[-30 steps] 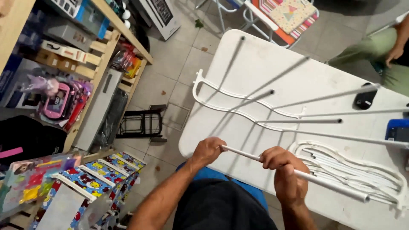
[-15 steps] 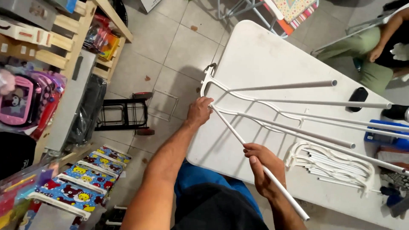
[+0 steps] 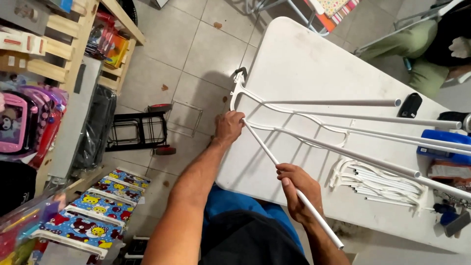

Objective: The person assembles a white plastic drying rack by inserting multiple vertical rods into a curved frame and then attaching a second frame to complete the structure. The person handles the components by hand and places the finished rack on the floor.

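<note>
Both hands on white tube (image 3: pixel 267 152)

White tubes (image 3: pixel 343 103) and white table (image 3: pixel 294 64), blue box (image 3: pixel 444 145), grey floor tiles (image 3: pixel 196 54), cartoon-patterned panels (image 3: pixel 98 216).

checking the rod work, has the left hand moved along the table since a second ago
Yes. The left hand has slid away from the right hand, out along the table edge to the white frame end piece, holding the tip of the white rod.
</note>
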